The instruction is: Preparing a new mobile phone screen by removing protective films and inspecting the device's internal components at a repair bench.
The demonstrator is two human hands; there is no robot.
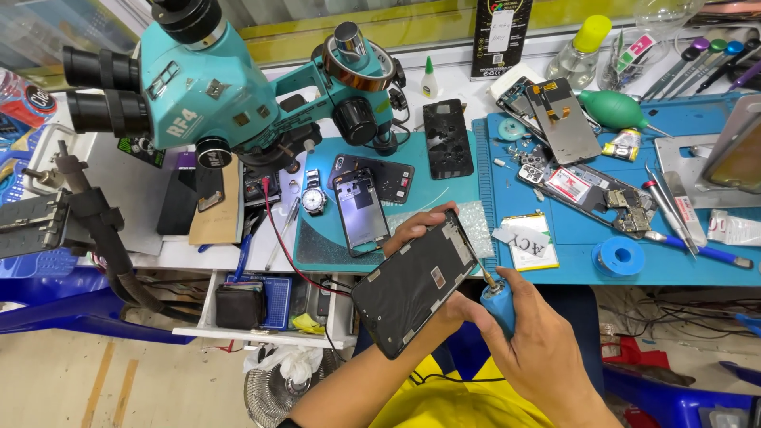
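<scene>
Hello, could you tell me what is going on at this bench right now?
A person sits at a cluttered repair bench. The left hand holds a black phone screen panel tilted above the lap, back side up. The right hand holds a blue-handled screwdriver with its tip against the panel's right edge. On the blue mat lie an opened phone, a blue tape roll and tools; a teal microscope stands to the left.

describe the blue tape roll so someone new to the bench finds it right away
Start at the big blue work mat on the right half of the bench. Go to its front edge, right of the yellow-bordered battery and just below the opened phone with exposed boards. The blue tape roll lies flat there: the only ring-shaped thing with a centre hole.
</scene>
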